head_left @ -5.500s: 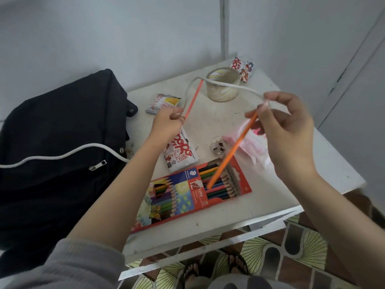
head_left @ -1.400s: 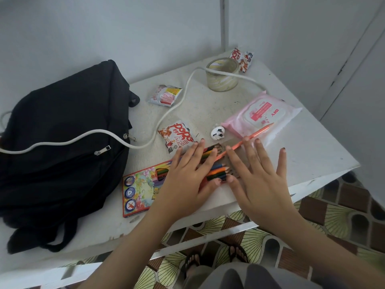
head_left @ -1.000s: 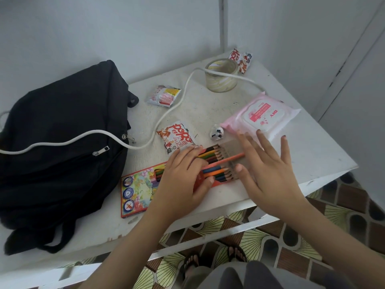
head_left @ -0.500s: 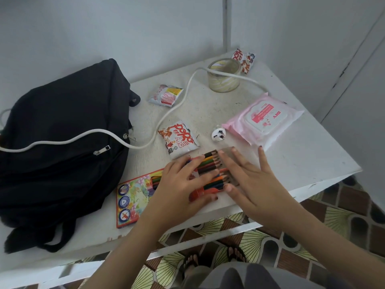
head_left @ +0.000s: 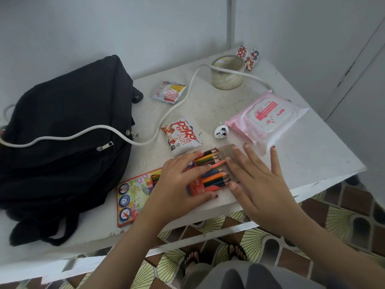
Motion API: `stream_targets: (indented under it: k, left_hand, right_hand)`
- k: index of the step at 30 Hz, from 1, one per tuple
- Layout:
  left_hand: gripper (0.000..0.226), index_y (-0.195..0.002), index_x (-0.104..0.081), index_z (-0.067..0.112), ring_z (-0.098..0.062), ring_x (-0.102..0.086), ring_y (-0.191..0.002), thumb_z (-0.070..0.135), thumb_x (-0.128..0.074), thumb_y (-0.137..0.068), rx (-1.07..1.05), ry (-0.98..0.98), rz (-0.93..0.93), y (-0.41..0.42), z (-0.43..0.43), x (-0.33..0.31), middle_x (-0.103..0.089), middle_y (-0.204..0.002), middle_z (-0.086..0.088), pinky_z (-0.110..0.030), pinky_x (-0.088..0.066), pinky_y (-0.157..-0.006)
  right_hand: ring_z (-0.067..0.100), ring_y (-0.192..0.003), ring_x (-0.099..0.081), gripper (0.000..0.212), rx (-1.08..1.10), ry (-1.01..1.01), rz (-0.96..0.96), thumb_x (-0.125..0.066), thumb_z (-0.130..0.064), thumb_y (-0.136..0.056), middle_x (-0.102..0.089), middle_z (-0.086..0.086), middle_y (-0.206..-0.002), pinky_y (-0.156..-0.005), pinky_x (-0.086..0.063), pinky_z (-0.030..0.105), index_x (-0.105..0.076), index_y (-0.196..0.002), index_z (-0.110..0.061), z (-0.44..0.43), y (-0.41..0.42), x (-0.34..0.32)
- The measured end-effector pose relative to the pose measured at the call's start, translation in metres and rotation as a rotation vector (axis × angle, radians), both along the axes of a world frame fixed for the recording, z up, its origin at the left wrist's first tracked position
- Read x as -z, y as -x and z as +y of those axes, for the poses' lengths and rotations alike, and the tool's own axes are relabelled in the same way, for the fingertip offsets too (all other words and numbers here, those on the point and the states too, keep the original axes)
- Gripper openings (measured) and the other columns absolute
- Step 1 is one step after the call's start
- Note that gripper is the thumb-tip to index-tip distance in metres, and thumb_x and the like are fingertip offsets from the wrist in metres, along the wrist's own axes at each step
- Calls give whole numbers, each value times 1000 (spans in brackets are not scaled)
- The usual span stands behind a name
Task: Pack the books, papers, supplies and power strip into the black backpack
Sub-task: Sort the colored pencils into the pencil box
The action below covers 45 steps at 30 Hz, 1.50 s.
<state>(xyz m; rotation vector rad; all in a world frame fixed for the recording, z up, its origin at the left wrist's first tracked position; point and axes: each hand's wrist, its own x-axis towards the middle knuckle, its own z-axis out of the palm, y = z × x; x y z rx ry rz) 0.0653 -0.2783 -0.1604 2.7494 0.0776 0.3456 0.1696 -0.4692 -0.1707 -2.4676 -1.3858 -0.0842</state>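
Backpack (head_left: 62,132), black: lies at 9 o'clock on the white surface (head_left: 312,159). Whether any compartment is open cannot be told. A white cord (head_left: 177,105) runs across it from the left edge of the view, loops past the tape roll (head_left: 227,74) at 1 o'clock and ends in the plug (head_left: 221,132) near centre.

Step in hand, as judged: seating the coloured pencils (head_left: 214,170) in the pencil box (head_left: 135,197) at 6 o'clock, before it is packed.

- Left hand (head_left: 179,184): lies flat on the box top, thumb against its near edge. Grip wide, fingers straight, pressing.
- Right hand (head_left: 260,184): at 3 o'clock of the box, fingers spread and straight against the pencil tips and the open end flap. Grip wide, holding nothing.

Next move, as judged: push the tips fully in, fold the flap shut, then carry the box toward 9 o'clock. One pale orange pencil sits slightly above the row and may block the flap.

Readable markings:
- Pencil box: "una" on the red panel; the rest is covered.
- Snack packet (head_left: 181,135), just beyond the box at 12 o'clock: "popo" in red.
- Wipes pack (head_left: 266,119) at 2 o'clock: letters that appear to read "DIY"; fine print too small.
- Two further packets, one (head_left: 168,92) at 11 o'clock and one (head_left: 248,57) behind the tape roll: print not legible.
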Motion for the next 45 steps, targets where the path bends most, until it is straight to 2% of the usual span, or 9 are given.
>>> stream_targets:
  k: [8, 12, 20, 24, 27, 32, 40, 42, 45]
  left_hand:
    - [60, -120, -65, 23, -26, -43, -129, 64, -54, -77, -17, -24, 32, 1, -1, 1, -51, -138, -3, -50, -35, -104]
    - [61, -126, -59, 26, -27, -41, -130, 65, -49, -81, -14, -46, 49, 3, -2, 1, -49, -140, -3, -49, -34, -105]
    - [52, -125, -57, 36, -33, -39, -129, 65, -31, -90, 33, -132, 91, 4, -4, -1, -45, -143, -3, -45, -26, -103]
    - [51, -130, -51, 41, -32, -32, -135, 64, -33, -88, 38, -137, 165, 5, -1, -5, -37, -149, 0, -47, -25, -107]
    - [54, -139, -35, 46, -27, -16, -143, 65, -27, -89, 51, -156, 205, 10, 1, -6, -18, -156, -4, -40, -9, -112]
    - [64, -144, -16, 46, -19, -3, -146, 70, -28, -86, -23, -90, 188, 18, 1, -2, -10, -157, -4, -38, 5, -114]
    - [70, -127, -52, 36, 1, -28, -130, 70, -59, -67, -121, 144, 62, 24, 7, -5, -42, -143, 7, -31, -20, -107]
    - [68, -122, -54, 40, 4, -31, -126, 69, -64, -61, -116, 204, 82, 24, 9, -10, -42, -139, 14, -26, -24, -103]
    - [67, -118, -52, 46, 3, -33, -130, 66, -69, -57, -89, 260, 151, 27, 15, -15, -40, -141, 21, -34, -29, -108]
  right_hand:
    - [19, -142, -22, 57, -29, -24, 82, -11, -45, -100, -45, 4, -145, -114, 2, 52, -29, -146, -15, 2, 3, -4]
    - [28, -145, -13, 61, 45, 32, 41, -9, -46, -100, -30, 11, -152, -113, 0, 52, -39, -142, -14, 0, 3, 0]
    - [30, -145, 3, 52, 49, 68, 51, -9, -50, -99, -3, 13, -154, -112, 7, 53, -26, -147, -36, -1, -3, -3]
    - [12, -144, -2, 62, 33, -54, 198, -13, -52, -96, -26, 2, -153, -113, 19, 46, -2, -151, -24, -2, -1, -6]
    - [-3, -135, -19, 61, -32, -143, 235, -17, -51, -97, -43, -4, -145, -116, 14, 46, -10, -148, -19, -1, -1, -6]
    - [4, -142, -10, 45, -97, -180, 245, -21, -47, -97, -45, -3, -144, -117, 10, 42, -37, -134, -26, -2, -5, -7]
    - [17, -143, -14, 37, -233, -29, 157, -32, -47, -93, -38, 3, -148, -116, 10, 38, -49, -124, -36, -2, -24, -15]
    - [11, -143, -7, 37, -278, -4, 210, -36, -55, -88, -33, 0, -151, -116, 14, 35, -45, -121, -44, -1, -28, -20]
    - [12, -144, -8, 46, -336, 37, 267, -40, -67, -80, -31, -2, -153, -114, 15, 37, -44, -121, -47, 2, -33, -25]
